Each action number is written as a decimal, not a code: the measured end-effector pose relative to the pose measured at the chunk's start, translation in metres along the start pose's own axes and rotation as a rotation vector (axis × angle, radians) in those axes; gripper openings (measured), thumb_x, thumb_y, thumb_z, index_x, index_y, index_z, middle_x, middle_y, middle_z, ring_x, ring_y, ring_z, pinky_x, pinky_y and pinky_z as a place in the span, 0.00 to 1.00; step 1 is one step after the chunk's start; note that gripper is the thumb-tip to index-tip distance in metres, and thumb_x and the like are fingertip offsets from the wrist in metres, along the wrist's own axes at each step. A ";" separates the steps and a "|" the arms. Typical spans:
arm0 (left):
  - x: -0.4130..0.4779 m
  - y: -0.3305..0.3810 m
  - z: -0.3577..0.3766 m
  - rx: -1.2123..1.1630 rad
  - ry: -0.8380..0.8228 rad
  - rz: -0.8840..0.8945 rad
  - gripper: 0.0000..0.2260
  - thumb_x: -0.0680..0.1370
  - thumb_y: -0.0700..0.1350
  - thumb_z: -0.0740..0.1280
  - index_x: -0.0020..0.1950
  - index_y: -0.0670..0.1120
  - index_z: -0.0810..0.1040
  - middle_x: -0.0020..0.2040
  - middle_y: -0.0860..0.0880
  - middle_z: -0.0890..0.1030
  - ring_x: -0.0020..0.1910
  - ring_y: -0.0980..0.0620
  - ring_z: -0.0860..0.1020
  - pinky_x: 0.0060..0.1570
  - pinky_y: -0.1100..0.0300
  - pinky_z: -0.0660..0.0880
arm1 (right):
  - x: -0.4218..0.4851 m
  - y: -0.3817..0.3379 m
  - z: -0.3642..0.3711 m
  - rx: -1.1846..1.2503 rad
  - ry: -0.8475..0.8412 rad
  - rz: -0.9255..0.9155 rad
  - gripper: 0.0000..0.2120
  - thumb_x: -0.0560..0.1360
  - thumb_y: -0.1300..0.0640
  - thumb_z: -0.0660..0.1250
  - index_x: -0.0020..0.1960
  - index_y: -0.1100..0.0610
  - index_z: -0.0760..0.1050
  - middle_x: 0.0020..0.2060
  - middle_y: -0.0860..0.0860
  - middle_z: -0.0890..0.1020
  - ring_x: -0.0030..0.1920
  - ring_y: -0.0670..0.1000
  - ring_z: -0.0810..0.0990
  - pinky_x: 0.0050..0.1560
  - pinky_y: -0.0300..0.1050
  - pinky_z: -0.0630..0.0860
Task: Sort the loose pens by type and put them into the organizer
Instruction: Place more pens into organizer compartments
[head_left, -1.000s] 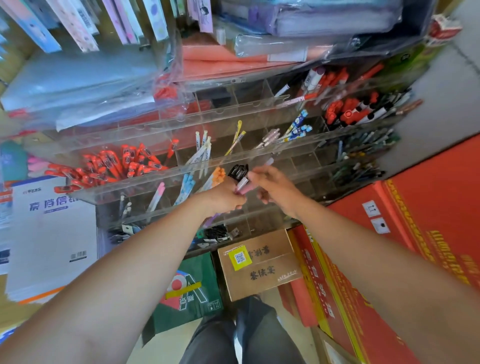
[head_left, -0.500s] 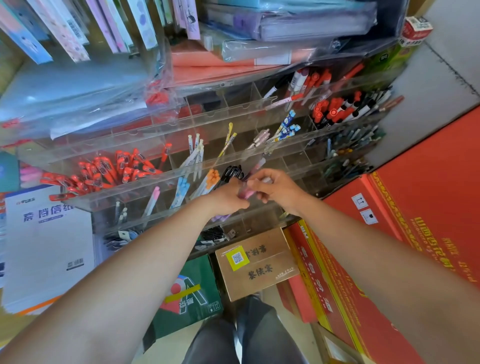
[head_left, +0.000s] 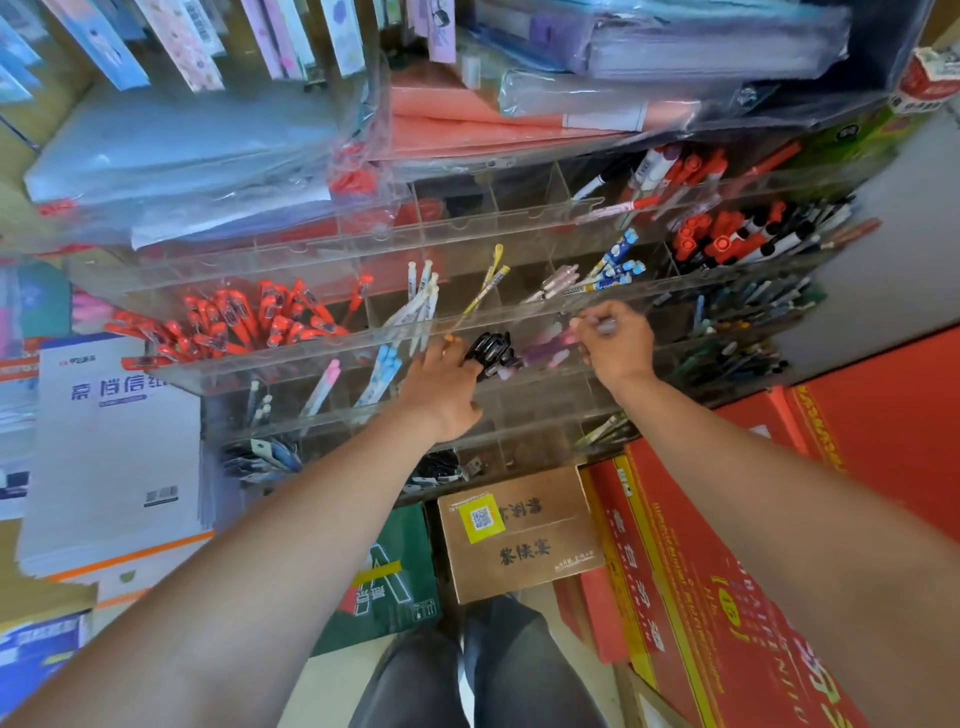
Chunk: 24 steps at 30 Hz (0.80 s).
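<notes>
A bundle of black-clipped pens (head_left: 491, 349) is gripped in the left hand (head_left: 441, 387), the fingers curled round the barrels so that only the clip ends show beyond them. A single pink pen (head_left: 597, 326) is pinched at the fingertips of the right hand (head_left: 618, 343); it is blurred, and its exact type cannot be told. Both hands are held against the front of the clear organizer (head_left: 223, 378), at one of its middle tiers. Between the hands, a compartment with pink and purple pens (head_left: 545, 353) is seen, and the pinched pen is judged to belong there. Well to the left of the left hand a compartment of red pens (head_left: 249, 322) is packed full.

The pens are judged to be light, stiff and smooth-barrelled, so a loose pinch may let one slip. A hold near mid-barrel is advised, so that the tip can be steered down past the acrylic wall. The bundle is best kept squeezed evenly, as single pens could slide out, and the clips may snag on neighbouring pens.
</notes>
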<state>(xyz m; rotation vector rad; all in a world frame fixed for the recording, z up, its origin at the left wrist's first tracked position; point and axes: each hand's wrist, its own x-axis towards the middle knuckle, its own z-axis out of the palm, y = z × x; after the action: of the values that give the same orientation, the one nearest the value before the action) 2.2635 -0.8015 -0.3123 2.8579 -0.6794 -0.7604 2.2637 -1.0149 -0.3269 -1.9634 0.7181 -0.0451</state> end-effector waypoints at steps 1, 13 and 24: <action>0.000 -0.001 0.002 0.000 0.012 0.001 0.27 0.77 0.49 0.64 0.75 0.47 0.63 0.78 0.48 0.53 0.77 0.44 0.47 0.74 0.45 0.50 | -0.001 0.001 0.005 -0.038 -0.008 -0.012 0.07 0.72 0.58 0.72 0.39 0.51 0.75 0.43 0.53 0.82 0.42 0.55 0.81 0.47 0.54 0.80; 0.001 -0.001 0.011 -0.028 0.033 -0.023 0.28 0.77 0.48 0.65 0.75 0.46 0.62 0.78 0.48 0.51 0.77 0.45 0.44 0.75 0.47 0.46 | -0.003 0.003 0.020 -0.333 -0.195 -0.136 0.12 0.71 0.55 0.74 0.51 0.57 0.76 0.59 0.57 0.73 0.58 0.53 0.74 0.55 0.40 0.68; -0.020 -0.003 0.001 -0.156 0.238 -0.059 0.15 0.79 0.44 0.62 0.65 0.49 0.75 0.66 0.45 0.72 0.65 0.45 0.69 0.61 0.53 0.68 | -0.028 -0.015 0.016 -0.288 -0.239 -0.357 0.02 0.75 0.59 0.69 0.45 0.54 0.76 0.38 0.50 0.79 0.39 0.50 0.78 0.45 0.48 0.78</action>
<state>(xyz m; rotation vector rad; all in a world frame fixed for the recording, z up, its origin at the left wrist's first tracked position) 2.2487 -0.7896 -0.3050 2.7735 -0.4830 -0.4461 2.2526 -0.9834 -0.3154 -2.3052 0.2203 0.0801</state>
